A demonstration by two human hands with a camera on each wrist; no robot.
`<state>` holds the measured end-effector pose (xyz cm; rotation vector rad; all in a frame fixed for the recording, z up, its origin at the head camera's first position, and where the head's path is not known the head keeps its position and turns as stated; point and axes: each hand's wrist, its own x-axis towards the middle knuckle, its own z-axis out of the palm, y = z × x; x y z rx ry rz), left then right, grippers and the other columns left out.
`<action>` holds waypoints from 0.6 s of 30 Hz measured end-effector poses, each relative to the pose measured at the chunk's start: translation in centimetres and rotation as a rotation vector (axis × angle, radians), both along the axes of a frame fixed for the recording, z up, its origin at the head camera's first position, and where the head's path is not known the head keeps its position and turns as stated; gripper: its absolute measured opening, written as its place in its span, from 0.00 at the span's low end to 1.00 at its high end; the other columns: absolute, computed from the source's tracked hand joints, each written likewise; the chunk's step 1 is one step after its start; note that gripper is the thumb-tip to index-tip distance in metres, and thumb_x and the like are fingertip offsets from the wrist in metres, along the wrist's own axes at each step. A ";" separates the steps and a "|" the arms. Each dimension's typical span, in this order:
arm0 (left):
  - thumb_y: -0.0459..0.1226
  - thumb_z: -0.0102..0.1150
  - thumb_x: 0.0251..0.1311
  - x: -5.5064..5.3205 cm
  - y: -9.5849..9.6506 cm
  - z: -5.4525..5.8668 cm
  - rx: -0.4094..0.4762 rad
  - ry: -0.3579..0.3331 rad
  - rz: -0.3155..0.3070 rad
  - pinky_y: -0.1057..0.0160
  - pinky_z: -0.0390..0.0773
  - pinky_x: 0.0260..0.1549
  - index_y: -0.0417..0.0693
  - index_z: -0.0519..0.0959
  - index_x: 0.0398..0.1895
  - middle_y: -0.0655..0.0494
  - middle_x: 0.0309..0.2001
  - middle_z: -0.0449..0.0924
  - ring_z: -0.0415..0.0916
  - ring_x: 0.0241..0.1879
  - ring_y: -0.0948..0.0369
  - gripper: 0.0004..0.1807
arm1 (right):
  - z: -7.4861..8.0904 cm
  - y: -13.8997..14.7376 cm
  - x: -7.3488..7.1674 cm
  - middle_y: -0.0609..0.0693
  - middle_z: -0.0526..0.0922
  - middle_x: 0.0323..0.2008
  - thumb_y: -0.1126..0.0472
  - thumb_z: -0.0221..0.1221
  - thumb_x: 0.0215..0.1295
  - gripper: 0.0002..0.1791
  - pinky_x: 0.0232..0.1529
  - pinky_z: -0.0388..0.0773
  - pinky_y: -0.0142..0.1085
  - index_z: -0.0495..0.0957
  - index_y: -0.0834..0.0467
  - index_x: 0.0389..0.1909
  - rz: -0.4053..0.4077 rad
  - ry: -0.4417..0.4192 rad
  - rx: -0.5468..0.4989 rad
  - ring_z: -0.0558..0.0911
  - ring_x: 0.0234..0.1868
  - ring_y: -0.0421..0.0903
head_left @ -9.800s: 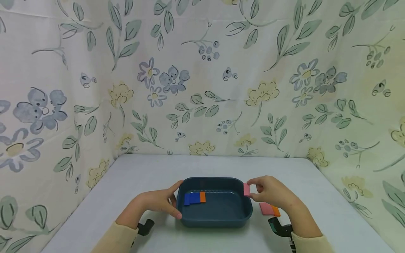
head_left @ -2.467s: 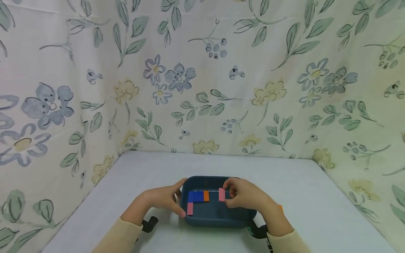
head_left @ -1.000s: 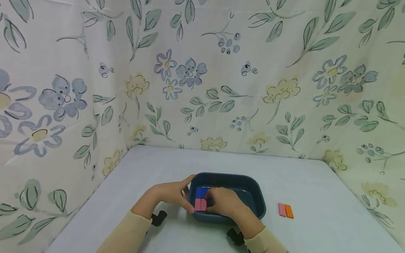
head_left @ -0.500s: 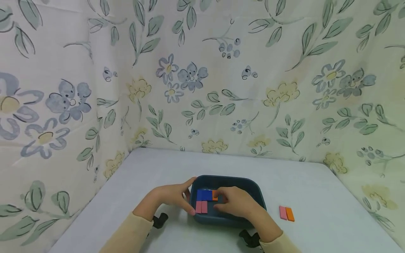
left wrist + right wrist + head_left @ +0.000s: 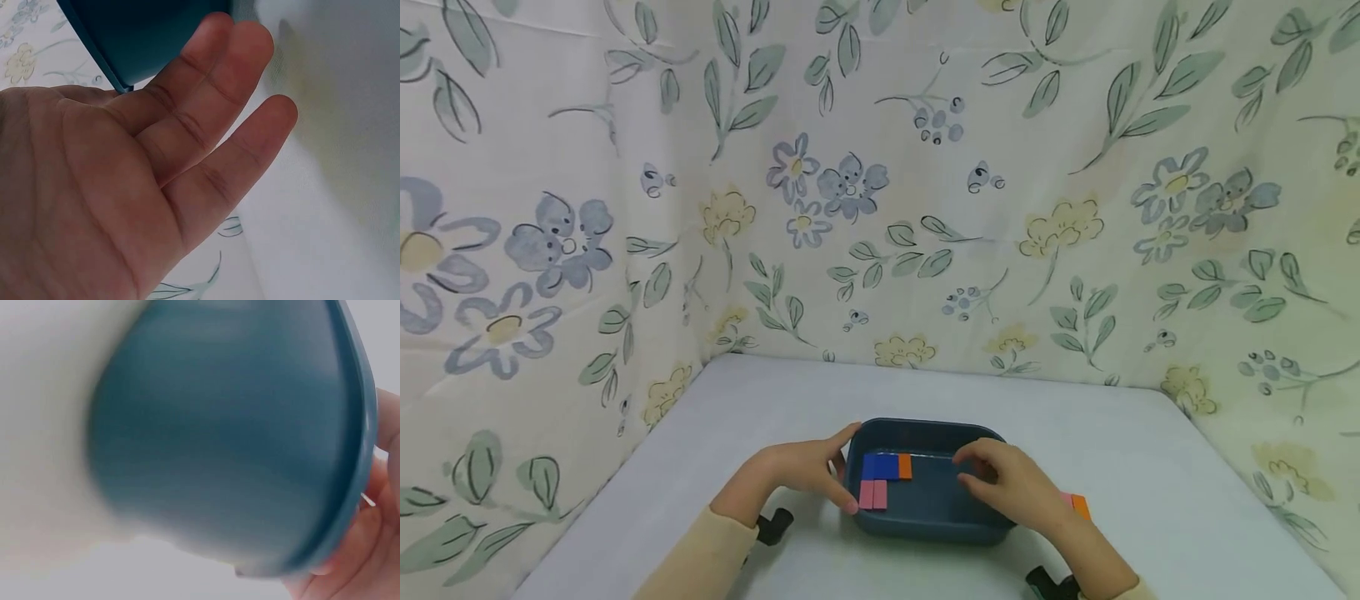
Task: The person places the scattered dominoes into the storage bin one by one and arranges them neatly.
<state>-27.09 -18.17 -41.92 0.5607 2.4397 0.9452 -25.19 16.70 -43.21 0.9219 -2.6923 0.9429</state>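
Observation:
A dark blue rectangular tray (image 5: 936,533) stands on the white table. Small flat tiles lie at its left end: blue tiles (image 5: 881,467) and an orange tile (image 5: 906,467) in a row, with two pink tiles (image 5: 873,494) side by side in front. My left hand (image 5: 801,471) spans the tray's left side, thumb at the front corner and index finger at the back. The left wrist view shows its other fingers (image 5: 237,147) nearly straight beside the tray wall. Over the tray's right end hovers my right hand (image 5: 1018,487), thumb and fingers apart, holding nothing.
To the right of the tray, a pink tile (image 5: 1066,497) and an orange tile (image 5: 1081,506) lie on the white tabletop (image 5: 1180,500), partly hidden behind the right wrist. A floral cloth (image 5: 925,250) hangs at the back and sides of the table.
Two pink tiles have come into the tray one after the other, set down by my right hand. It has let go and drawn back rightward. The left hand stays at the tray's side.

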 end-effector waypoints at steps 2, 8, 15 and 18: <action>0.47 0.80 0.47 0.0 -0.1 0.0 0.006 -0.004 -0.004 0.50 0.71 0.44 0.57 0.39 0.82 0.53 0.42 0.75 0.73 0.41 0.56 0.68 | -0.1 1.3 0.0 0.39 0.71 0.28 0.57 0.66 0.67 0.10 0.28 0.70 0.32 0.81 0.43 0.47 -0.010 0.026 -0.038 0.70 0.26 0.36; 0.46 0.81 0.46 -0.2 0.4 -0.3 0.028 -0.022 0.001 0.47 0.71 0.50 0.54 0.39 0.82 0.52 0.52 0.73 0.74 0.47 0.54 0.68 | 0.1 6.7 0.0 0.46 0.72 0.33 0.59 0.65 0.68 0.13 0.23 0.72 0.32 0.80 0.51 0.52 -0.103 -0.101 -0.056 0.72 0.24 0.39; 0.49 0.81 0.45 -0.2 0.5 -0.5 0.031 0.001 0.028 0.36 0.55 0.65 0.51 0.40 0.82 0.46 0.79 0.45 0.50 0.75 0.43 0.69 | 0.2 11.2 -0.7 0.52 0.79 0.45 0.57 0.71 0.59 0.25 0.48 0.76 0.51 0.78 0.58 0.57 -0.187 -0.339 0.059 0.77 0.48 0.52; 0.50 0.81 0.45 -0.1 0.3 -0.7 0.029 0.012 0.038 0.36 0.53 0.66 0.52 0.39 0.82 0.47 0.80 0.42 0.46 0.76 0.43 0.70 | -0.1 12.1 -1.2 0.55 0.78 0.52 0.57 0.75 0.53 0.29 0.51 0.73 0.58 0.78 0.58 0.56 -0.201 -0.394 0.106 0.75 0.52 0.56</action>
